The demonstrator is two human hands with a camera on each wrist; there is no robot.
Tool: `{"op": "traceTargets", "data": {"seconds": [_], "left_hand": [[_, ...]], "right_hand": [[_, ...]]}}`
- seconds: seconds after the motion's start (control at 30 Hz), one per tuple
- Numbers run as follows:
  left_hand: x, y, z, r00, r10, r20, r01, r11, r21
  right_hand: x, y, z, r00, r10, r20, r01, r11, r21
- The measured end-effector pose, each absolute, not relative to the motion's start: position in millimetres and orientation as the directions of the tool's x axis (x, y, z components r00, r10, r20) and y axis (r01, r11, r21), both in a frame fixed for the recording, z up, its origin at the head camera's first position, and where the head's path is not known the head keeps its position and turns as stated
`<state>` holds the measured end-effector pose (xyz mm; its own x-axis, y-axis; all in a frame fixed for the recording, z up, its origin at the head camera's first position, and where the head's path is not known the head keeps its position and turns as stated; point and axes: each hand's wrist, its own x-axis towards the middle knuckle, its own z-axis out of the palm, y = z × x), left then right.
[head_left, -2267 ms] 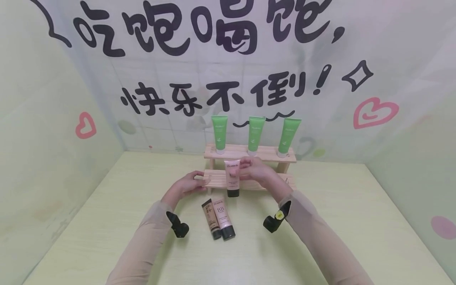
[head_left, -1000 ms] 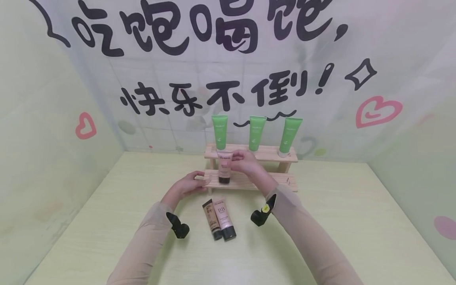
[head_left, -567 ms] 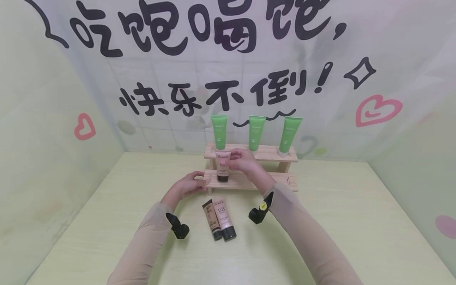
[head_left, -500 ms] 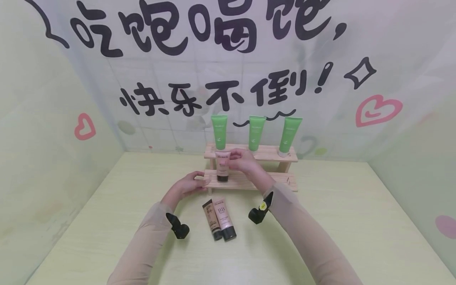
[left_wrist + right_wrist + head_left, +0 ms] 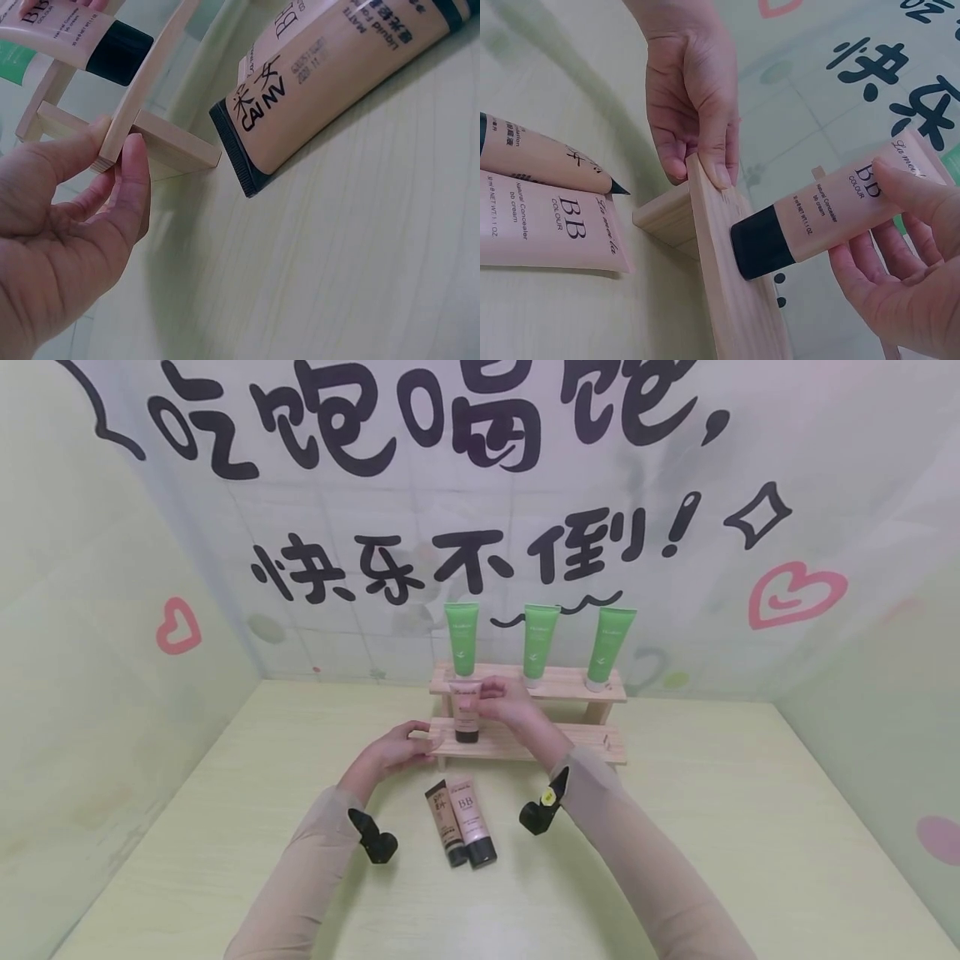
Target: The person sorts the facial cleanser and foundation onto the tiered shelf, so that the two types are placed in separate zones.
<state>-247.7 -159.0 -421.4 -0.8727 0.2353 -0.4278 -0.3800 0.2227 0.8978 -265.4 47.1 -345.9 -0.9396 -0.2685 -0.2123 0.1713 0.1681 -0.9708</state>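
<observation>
My right hand [image 5: 506, 700] grips a pink BB cream tube [image 5: 467, 712] between thumb and fingers. It stands about upright, black cap [image 5: 763, 241] down, at the lower step's left part; the cap appears to touch the wood in the right wrist view. With thumb above and fingers below, my left hand [image 5: 71, 217] pinches the left end of that lower step [image 5: 540, 742] of the wooden stand. A brown foundation tube [image 5: 446, 823] and a second pink BB cream tube [image 5: 472, 823] lie side by side on the table before the stand.
Three green tubes stand in a row on the stand's upper step [image 5: 566, 680]: a left one [image 5: 462, 639], a middle one [image 5: 539, 642] and a right one [image 5: 610, 645]. The printed backdrop [image 5: 360, 635] rises behind. Pale table surface [image 5: 277, 777] surrounds the stand.
My right hand has brought the pink tube back and left, from before the stand onto the lower step, then slightly further left. My left hand has stayed on the step's end.
</observation>
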Motion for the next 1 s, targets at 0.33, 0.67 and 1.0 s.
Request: {"op": "traceTargets", "data": {"seconds": [0.33,0.67,1.0], "left_hand": [[-247.1,-159.6,-419.6,-0.871,0.246,-0.425,-0.378,0.218,0.900],[-248.2,-158.8,-421.1,-0.869,0.241,-0.432,-0.390,0.201,0.898],[-246.9,-160.5,-420.9,-0.872,0.243,-0.426,-0.383,0.205,0.901]], "right_hand": [[-263.4,48.3,-347.1,-0.930,-0.289,-0.227,0.182,0.174,-0.968],[-262.0,49.1,-348.6,-0.928,-0.277,-0.250,0.187,0.233,-0.954],[-262.6,50.6,-352.1,-0.913,-0.276,-0.301,0.226,0.273,-0.935]]}}
